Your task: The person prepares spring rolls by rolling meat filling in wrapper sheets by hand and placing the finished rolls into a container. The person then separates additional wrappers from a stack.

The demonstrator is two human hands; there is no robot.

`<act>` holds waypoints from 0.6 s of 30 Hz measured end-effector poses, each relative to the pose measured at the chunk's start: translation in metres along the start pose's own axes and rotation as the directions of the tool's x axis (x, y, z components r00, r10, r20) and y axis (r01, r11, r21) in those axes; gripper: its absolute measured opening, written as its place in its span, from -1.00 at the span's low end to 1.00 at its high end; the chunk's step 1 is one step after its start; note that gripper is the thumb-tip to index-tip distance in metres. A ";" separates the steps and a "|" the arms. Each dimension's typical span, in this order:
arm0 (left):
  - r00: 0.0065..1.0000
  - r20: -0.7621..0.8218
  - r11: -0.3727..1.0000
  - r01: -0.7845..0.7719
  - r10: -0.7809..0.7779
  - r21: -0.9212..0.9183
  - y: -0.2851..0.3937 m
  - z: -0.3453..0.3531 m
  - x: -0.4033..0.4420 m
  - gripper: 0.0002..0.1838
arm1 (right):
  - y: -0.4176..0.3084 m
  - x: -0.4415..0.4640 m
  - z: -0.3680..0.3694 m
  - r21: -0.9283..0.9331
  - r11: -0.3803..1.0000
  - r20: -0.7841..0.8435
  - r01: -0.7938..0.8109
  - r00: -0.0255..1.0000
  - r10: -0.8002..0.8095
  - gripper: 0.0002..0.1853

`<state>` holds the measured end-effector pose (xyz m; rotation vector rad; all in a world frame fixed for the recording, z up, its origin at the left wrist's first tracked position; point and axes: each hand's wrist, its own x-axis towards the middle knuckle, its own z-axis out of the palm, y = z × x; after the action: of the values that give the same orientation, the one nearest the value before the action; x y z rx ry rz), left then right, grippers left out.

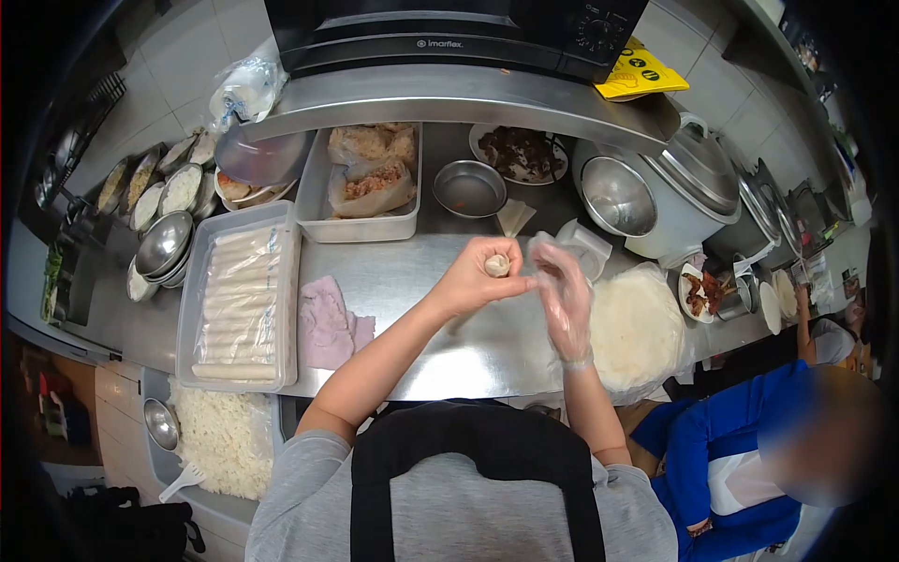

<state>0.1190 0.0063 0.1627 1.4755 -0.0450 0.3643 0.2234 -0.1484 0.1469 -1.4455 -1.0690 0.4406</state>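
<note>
My bare left hand (473,278) is closed around a pale rolled spring roll (497,266), whose round end points up at me. Most of its length is hidden in the fist. Beside it, my right hand (564,298) wears a clear plastic glove. Its fingers are bent and apart from the thumb, with nothing seen between them, and its thumb is close to the left thumb tip. A stack of round white wrappers (637,328) in plastic lies right of that hand. On the left, a plastic tub (292,323) holds several long white rolls under film.
Behind my hands stand a metal bowl (469,190), a tub (361,230) with bagged filling and a plate of dark meat (518,155). A purple cloth (330,323) lies at left. An overhead shelf (449,105) carries an oven. A person in blue (721,440) sits close at right.
</note>
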 end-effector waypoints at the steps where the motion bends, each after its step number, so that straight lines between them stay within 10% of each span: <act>1: 1.000 0.003 1.000 0.001 -0.001 -0.004 -0.005 0.002 0.002 -0.80 | -0.011 -0.006 0.002 -0.245 0.943 -0.044 0.225 0.969 -0.242 -0.61; 2: 0.994 -0.092 0.991 -0.040 0.052 0.126 -0.013 0.003 0.004 -0.83 | -0.023 -0.010 0.006 -0.479 0.779 -0.024 0.405 0.881 -0.473 -0.57; 6: 0.974 -0.190 0.966 -0.077 0.126 0.247 -0.025 0.010 0.006 -0.92 | -0.031 -0.003 0.015 -0.632 0.607 0.113 0.483 0.832 -0.544 -0.64; 18: 0.962 -0.249 0.972 -0.053 0.111 0.227 -0.042 0.009 0.007 -0.93 | -0.015 0.029 0.017 -0.554 0.683 0.171 0.475 0.868 -0.466 -0.75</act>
<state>0.1385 -0.0032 0.1252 1.6345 0.1487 0.6455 0.2191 -0.1177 0.1663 -1.6025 -1.6289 -0.2906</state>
